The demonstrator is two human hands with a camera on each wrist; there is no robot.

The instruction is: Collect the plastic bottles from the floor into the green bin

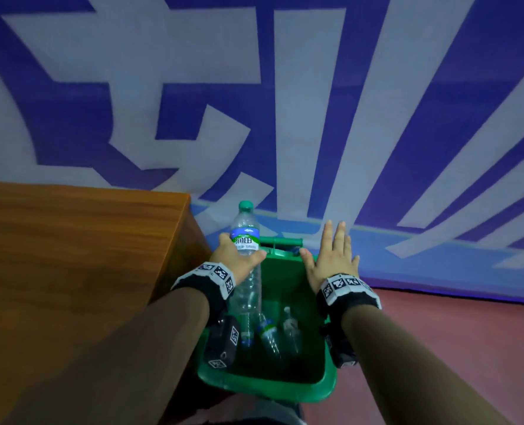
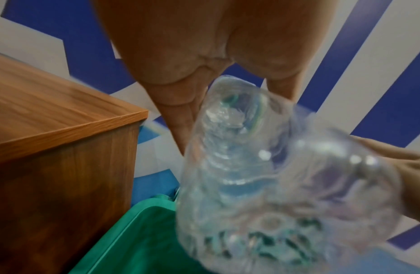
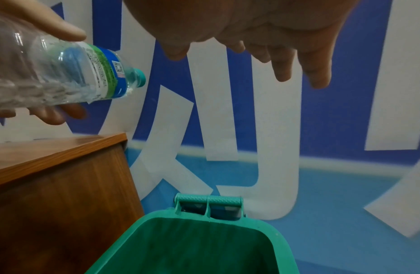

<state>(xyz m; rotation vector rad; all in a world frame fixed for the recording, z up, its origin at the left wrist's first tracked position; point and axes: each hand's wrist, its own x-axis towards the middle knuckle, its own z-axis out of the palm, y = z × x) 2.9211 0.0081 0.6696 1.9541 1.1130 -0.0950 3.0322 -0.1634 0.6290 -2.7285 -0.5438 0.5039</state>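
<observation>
My left hand (image 1: pixel 237 259) grips a clear plastic bottle (image 1: pixel 245 240) with a green cap and a blue-green label, held over the open green bin (image 1: pixel 267 383). The bottle's base points toward me in the left wrist view, where the bottle (image 2: pixel 262 176) fills the middle. In the right wrist view the bottle (image 3: pixel 63 74) lies at the upper left, thumb above and fingers below. My right hand (image 1: pixel 331 256) hovers flat above the bin's right side, fingers spread, holding nothing. Several clear bottles (image 1: pixel 270 332) lie in the bottom of the bin.
A wooden cabinet (image 1: pixel 70 256) stands right against the bin's left side. Behind the bin is a blue and white wall (image 1: pixel 285 102). Red floor (image 1: pixel 438 348) stretches to the right. The bin's handle (image 3: pixel 208 201) is at its far edge.
</observation>
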